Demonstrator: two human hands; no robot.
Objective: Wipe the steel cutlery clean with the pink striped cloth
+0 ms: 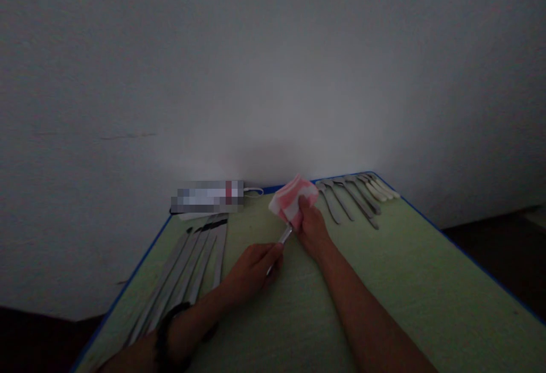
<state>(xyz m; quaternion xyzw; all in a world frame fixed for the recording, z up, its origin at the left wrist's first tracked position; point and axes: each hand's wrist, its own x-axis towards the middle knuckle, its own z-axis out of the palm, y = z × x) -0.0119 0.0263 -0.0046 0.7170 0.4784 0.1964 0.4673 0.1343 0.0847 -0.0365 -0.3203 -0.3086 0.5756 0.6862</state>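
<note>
My left hand (255,269) is closed round the shiny metal handle of a piece of cutlery (286,235), held at a slant above the table. The far end of the cutlery goes into a folded pink-and-white cloth (284,205), which hides its head, so I cannot tell its kind. My right hand (314,229) grips the cloth, its thumb pressed on top. Just beyond the right hand lies a row of metal cutlery (331,207), some of it spoon-like. Beside my left forearm are several long, flat grey utensils (170,265) with dark parts at their far ends.
The green tabletop (396,287) has a blue edge and meets a grey wall (273,77). A blurred-out box-like object (209,197) with a white cable (255,192) stands at the back left. White-handled cutlery (379,190) lies at the back right corner. The light is dim.
</note>
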